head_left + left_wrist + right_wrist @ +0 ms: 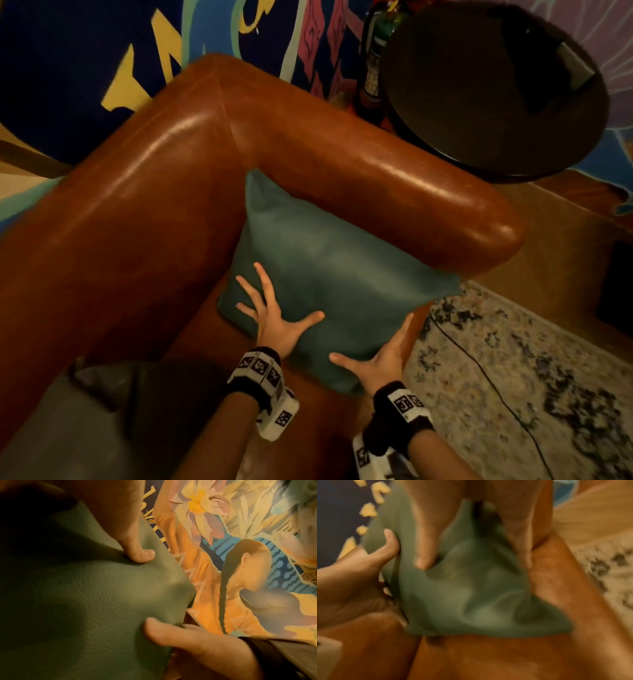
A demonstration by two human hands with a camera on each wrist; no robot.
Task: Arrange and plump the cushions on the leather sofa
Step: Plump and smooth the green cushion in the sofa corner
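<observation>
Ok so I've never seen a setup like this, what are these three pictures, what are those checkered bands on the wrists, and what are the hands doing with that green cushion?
No machine here: a person wears three cameras. The big picture comes from a head camera looking down; the other two come from cameras strapped to each wrist, in those patterned wrist bands.

The left hand and right hand press spread fingers against a green cushion, one at each side of its near corner. The cushion stands in the corner of a brown leather sofa, leaning on its arm. A grey cushion lies to the left. Beside the sofa are a round dark table and a patterned rug.
</observation>
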